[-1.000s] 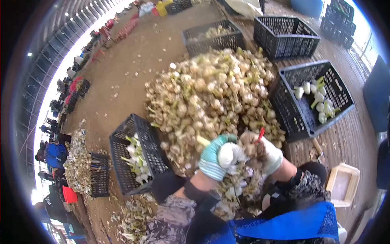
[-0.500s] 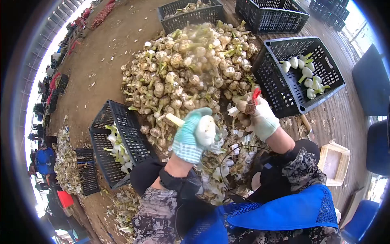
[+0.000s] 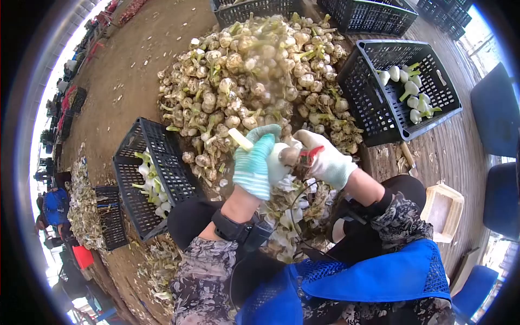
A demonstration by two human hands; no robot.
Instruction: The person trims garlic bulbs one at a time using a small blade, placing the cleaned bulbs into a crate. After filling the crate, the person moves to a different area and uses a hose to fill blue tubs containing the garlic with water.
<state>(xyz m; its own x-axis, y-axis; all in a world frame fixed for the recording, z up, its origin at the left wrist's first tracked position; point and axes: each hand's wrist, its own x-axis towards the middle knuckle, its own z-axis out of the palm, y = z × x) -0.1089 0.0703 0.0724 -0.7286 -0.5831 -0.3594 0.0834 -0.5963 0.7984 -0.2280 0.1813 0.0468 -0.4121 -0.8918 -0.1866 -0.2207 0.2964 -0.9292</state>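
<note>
My left hand (image 3: 253, 167), in a teal striped glove, is closed around a peeled white garlic bulb (image 3: 278, 167) whose cut green stem sticks out to the upper left. My right hand (image 3: 331, 164), in a whitish glove, grips a small tool (image 3: 307, 157) with a red part; its exact kind cannot be made out. A rounded brownish piece at its front meets the bulb's right side. Beyond both hands rises a large heap of unpeeled garlic (image 3: 216, 86). Loose garlic skins (image 3: 295, 214) lie below the hands.
A black crate (image 3: 173, 162) with trimmed garlic stands at left; another black crate (image 3: 374, 103) at right holds several white bulbs. More black crates (image 3: 368, 19) stand behind. A cream basket (image 3: 443, 214), a wooden-handled tool (image 3: 408, 156) and blue containers (image 3: 495, 108) are at right.
My right hand has moved down and left, bringing the small tool against the garlic bulb. My left hand still holds the bulb, now turned and slightly higher.
</note>
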